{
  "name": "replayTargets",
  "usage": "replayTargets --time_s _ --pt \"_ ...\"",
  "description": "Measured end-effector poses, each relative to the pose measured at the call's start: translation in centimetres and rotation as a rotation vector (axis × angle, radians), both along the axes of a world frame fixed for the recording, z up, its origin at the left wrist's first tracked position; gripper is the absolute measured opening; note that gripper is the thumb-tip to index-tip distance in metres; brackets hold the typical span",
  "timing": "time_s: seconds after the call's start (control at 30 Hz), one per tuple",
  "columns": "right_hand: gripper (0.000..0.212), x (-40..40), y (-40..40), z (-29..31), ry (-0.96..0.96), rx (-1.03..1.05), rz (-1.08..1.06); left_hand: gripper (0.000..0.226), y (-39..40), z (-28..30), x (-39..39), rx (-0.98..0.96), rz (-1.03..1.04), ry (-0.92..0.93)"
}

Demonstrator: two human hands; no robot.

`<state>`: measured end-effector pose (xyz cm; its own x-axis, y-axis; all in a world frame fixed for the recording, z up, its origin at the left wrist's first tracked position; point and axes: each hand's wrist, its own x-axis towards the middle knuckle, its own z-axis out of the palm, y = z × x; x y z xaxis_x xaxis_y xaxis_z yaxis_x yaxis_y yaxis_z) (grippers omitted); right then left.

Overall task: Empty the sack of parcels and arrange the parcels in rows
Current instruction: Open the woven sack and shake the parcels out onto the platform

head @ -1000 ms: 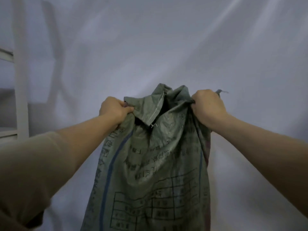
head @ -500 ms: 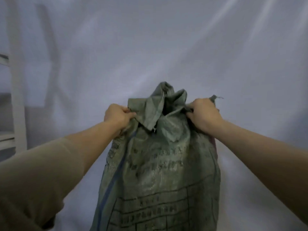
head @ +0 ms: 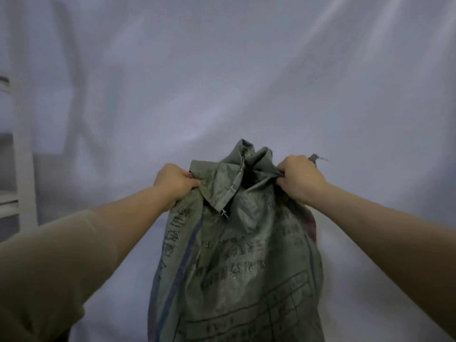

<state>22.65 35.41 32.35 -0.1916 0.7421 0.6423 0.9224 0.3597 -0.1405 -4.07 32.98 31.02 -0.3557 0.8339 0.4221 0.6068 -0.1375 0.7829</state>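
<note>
Green woven sack [head: 237,262] stands upright on the white sheet [head: 246,82], mouth bunched. Left hand [head: 174,183] and right hand [head: 299,178] each clench its top edge, fingers curled round fabric.

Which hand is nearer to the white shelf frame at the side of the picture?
Left. The left hand grips the sack on the side towards the white shelf frame; the right hand grips its far side.

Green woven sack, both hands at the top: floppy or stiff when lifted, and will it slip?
Probably floppy: the sack creases and bunches where the left hand and right hand hold its top. The bulging body suggests some weight inside. The woven fabric looks slick, so a bunched grip seems wise.
</note>
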Motion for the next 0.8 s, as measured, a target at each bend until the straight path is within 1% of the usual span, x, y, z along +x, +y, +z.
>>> replayTargets --time_s 0.07,0.1,0.13,0.17,0.23,0.27,0.33,0.37,0.43,0.47,0.5,0.6,0.63,0.67,0.73,0.77,0.8 --pt "0.031 0.0 -0.2 0.4 0.04 0.03 0.01 0.013 -0.4 0.5 0.0 0.012 -0.024 -0.015" --pt "0.031 -0.1 -0.3 0.4 0.048 0.04 0.011 0.018 -0.9 0.6 0.2 -0.011 -0.068 -0.01" --pt "0.028 -0.2 -0.4 0.3 0.05 0.048 0.014 0.03 -1.7 0.6 0.6 -0.052 -0.14 0.003" --pt "0.026 -0.4 -0.5 0.0 0.053 0.051 0.015 0.05 -2.5 0.4 1.1 -0.114 -0.214 0.04" --pt "0.026 -0.8 -0.6 -0.7 0.06 0.058 0.028 0.094 -4.3 -0.2 2.4 -0.249 -0.311 0.199" --pt "0.027 -0.9 -0.6 -0.9 0.072 0.058 0.037 0.098 -4.9 -0.6 3.1 -0.311 -0.347 0.275" --pt "0.028 -1.5 -0.9 -1.1 0.111 0.059 0.058 0.082 -5.6 -1.4 4.8 -0.337 -0.456 0.321" --pt "0.029 -1.9 -1.1 -1.2 0.129 0.059 0.069 0.083 -6.1 -1.8 5.7 -0.329 -0.499 0.324" --pt "0.032 -2.7 -1.5 -1.4 0.141 0.063 0.095 0.11 -6.0 -2.9 6.9 -0.3 -0.513 0.338" --pt "0.033 -3.1 -1.8 -1.5 0.146 0.062 0.113 0.118 -5.7 -3.5 7.4 -0.288 -0.474 0.331" --pt "0.032 -3.5 -2.0 -1.7 0.149 0.064 0.134 0.119 -5.5 -4.2 7.8 -0.267 -0.428 0.319" --pt "0.025 -4.0 -2.2 -2.1 0.133 0.061 0.178 0.107 -5.2 -5.8 8.8 -0.172 -0.263 0.312" --pt "0.025 -4.1 -2.3 -2.1 0.123 0.056 0.199 0.098 -5.0 -6.2 9.0 -0.144 -0.21 0.334" --pt "0.025 -4.0 -2.3 -2.2 0.108 0.048 0.224 0.083 -4.7 -6.6 9.1 -0.122 -0.153 0.363" --pt "0.025 -3.8 -2.2 -2.2 0.066 0.025 0.272 0.045 -4.3 -7.2 8.9 -0.045 -0.051 0.436" --pt "0.025 -3.5 -2.1 -2.3 0.045 0.01 0.289 0.032 -4.1 -7.5 8.5 -0.008 -0.01 0.475" --pt "0.026 -3.2 -1.9 -2.4 0.028 -0.008 0.306 0.026 -3.9 -7.8 8.1 0.022 0.027 0.515"
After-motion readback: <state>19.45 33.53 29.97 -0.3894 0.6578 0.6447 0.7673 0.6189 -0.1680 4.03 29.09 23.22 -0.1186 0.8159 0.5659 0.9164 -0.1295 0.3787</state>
